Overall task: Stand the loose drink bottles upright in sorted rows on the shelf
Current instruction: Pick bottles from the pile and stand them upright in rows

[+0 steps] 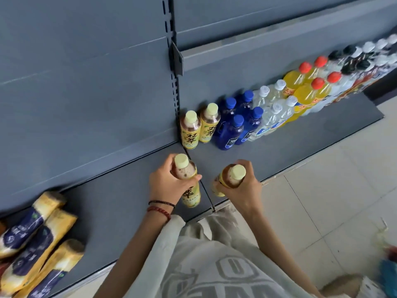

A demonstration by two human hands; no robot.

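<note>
Left grip (166, 186) clasps upright bottle (191, 195) below cap; right grip (245, 190) clasps tilted bottle (231, 179).

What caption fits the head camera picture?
Left hand grips one tea bottle, right hand a second tea bottle, at the grey shelf with sorted rows.

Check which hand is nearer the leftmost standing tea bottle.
Left. The left hand is in front of the leftmost standing tea bottle; the right hand is farther off, front-right.

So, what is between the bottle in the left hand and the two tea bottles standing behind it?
Nothing: in the head view only bare grey shelf, crossed by a seam, separates the bottle in the left hand from the standing pair.
</note>
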